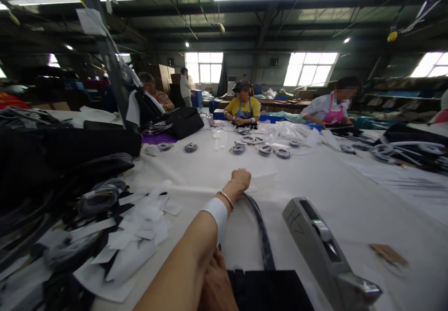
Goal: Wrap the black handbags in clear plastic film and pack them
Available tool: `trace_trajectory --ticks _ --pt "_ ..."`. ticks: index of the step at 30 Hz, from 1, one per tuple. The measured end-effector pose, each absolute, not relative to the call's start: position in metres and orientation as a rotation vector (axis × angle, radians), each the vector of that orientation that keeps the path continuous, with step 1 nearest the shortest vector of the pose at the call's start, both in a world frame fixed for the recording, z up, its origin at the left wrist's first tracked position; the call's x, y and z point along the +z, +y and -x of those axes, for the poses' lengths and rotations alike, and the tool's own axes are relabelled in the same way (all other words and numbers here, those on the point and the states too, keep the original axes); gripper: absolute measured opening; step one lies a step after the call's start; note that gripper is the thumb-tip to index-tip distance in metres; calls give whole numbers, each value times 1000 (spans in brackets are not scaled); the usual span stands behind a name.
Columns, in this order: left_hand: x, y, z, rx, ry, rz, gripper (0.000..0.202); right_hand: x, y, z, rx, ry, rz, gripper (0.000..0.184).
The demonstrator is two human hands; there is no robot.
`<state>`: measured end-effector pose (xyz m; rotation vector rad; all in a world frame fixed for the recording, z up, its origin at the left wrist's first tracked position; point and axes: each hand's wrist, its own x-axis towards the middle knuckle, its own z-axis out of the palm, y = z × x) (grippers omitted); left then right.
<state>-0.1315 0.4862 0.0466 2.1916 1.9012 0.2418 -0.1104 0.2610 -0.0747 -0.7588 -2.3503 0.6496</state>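
Observation:
My left hand (pixel 241 180) reaches out over the white table, its fingers closed in a fist on a dark strap (pixel 261 227). The strap looks wrapped in clear film and curves down to a black bag (pixel 271 287) at the bottom edge. My right hand (pixel 219 283) is low, partly hidden behind my left forearm, its fingers bent against the bag's left side. A white band and a bracelet circle my left wrist. To the right of the strap stands a grey tape dispenser (pixel 317 245) with a handwritten mark.
White paper pieces (pixel 140 231) and dark wrapped straps (pixel 101 196) lie to the left. Black bags (pixel 70 152) are piled behind them. Several coiled straps (pixel 265 150) sit farther back on the table (pixel 315 171). A brown piece (pixel 388 253) lies right. Co-workers (pixel 245 108) sit across.

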Motion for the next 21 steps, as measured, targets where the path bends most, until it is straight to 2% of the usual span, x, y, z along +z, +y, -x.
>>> trace_trajectory --ticks 4,7,10,14,17,21 --pt "79 434 195 589 2044 -1997 25 -39 247 94 704 -2343 740 53" --pt "83 362 260 818 2068 -1764 32 -23 241 88 688 -2356 747 47" --pt "63 274 308 973 1971 -1501 36 -22 242 87 654 -2346 779 37" --pt "21 187 317 1367 1522 -908 36 -29 247 86 725 -2248 791 23" --pt "-1 166 298 1405 1425 -737 37 -30 248 81 807 -2119 832 19" --pt "-12 170 276 1246 1434 -763 36 -27 246 74 820 -2025 840 18"
